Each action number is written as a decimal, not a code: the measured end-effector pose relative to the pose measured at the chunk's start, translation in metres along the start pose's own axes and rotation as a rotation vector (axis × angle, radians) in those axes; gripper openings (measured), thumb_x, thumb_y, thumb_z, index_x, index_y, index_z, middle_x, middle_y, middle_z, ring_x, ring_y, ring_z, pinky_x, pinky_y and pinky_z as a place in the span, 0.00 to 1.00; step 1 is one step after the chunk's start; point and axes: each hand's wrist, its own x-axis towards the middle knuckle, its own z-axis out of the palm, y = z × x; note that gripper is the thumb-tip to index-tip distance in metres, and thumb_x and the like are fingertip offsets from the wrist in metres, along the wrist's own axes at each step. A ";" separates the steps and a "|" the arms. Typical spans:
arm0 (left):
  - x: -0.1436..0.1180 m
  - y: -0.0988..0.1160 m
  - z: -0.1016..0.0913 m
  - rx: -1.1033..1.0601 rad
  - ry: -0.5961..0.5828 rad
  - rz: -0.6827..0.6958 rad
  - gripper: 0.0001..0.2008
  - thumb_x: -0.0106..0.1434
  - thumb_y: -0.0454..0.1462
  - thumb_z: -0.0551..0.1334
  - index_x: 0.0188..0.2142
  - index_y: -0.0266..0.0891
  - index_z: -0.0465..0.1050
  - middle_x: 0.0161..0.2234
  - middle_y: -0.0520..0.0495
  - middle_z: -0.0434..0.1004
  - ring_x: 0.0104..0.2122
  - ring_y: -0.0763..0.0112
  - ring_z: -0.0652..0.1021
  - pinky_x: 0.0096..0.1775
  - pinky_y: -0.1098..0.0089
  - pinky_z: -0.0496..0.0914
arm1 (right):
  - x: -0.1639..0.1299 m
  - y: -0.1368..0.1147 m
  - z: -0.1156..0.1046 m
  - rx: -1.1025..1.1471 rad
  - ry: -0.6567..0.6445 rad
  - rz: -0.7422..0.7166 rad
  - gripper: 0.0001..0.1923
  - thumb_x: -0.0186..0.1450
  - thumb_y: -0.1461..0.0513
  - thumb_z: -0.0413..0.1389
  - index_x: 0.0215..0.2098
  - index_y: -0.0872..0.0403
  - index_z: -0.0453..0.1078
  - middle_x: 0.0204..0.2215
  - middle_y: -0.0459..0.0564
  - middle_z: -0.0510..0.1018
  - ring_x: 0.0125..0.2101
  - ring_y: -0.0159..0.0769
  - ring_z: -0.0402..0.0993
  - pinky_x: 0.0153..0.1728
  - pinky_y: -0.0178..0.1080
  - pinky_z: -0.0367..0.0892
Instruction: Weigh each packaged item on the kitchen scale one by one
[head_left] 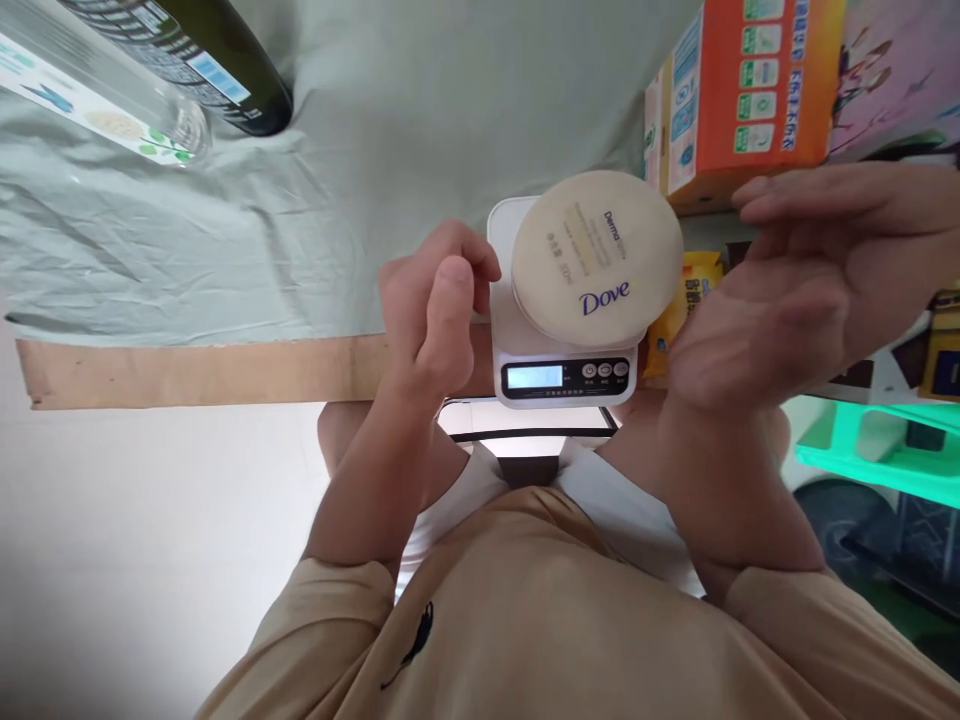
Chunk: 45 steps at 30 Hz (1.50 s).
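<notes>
A white digital kitchen scale (504, 345) sits at the table's front edge, its small screen lit. On its plate lies a round cream-coloured Dove tub (598, 258), lid face up with printed text. My left hand (444, 300) is closed in a loose fist beside the scale's left edge, the thumb over the curled fingers, with nothing visible in it. My right hand (810, 270) is raised right of the scale, near the orange box. Its loosely bent fingers point left, apart from the palm, and it holds nothing that I can see.
An orange and white box (765, 100) stands at the back right, beside a pink patterned surface (896, 75). A yellow packet (667, 318) lies right of the scale. A dark bottle (225, 70) and a clear labelled bottle (142, 110) lie far left. A green plastic piece (885, 440) is lower right.
</notes>
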 end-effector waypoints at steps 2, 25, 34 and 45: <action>0.001 0.009 0.003 -0.006 0.019 -0.003 0.26 0.76 0.58 0.54 0.29 0.46 0.73 0.21 0.49 0.68 0.21 0.69 0.69 0.28 0.58 0.62 | 0.000 0.003 -0.001 0.001 0.241 -0.074 0.42 0.61 0.27 0.32 0.48 0.43 0.68 0.47 0.59 0.68 0.55 0.58 0.72 0.57 0.67 0.74; -0.001 0.009 0.003 -0.034 0.060 -0.132 0.30 0.71 0.66 0.52 0.29 0.49 0.73 0.22 0.47 0.70 0.26 0.61 0.76 0.30 0.55 0.62 | -0.019 -0.017 0.008 0.235 0.542 -0.078 0.20 0.76 0.54 0.48 0.27 0.50 0.66 0.14 0.39 0.49 0.11 0.26 0.50 0.18 0.36 0.44; 0.000 0.012 0.005 -0.082 0.083 -0.021 0.29 0.72 0.63 0.54 0.25 0.47 0.73 0.20 0.48 0.67 0.20 0.66 0.69 0.26 0.58 0.55 | -0.017 -0.013 0.011 0.304 0.522 -0.068 0.14 0.78 0.54 0.48 0.36 0.50 0.64 0.21 0.39 0.59 0.18 0.26 0.60 0.23 0.35 0.56; -0.004 0.008 0.005 -0.037 0.062 -0.047 0.32 0.72 0.65 0.51 0.27 0.46 0.73 0.21 0.48 0.67 0.21 0.65 0.71 0.28 0.57 0.59 | -0.026 0.011 0.014 0.108 0.399 -0.050 0.10 0.70 0.63 0.40 0.43 0.47 0.61 0.48 0.52 0.72 0.49 0.41 0.79 0.56 0.58 0.78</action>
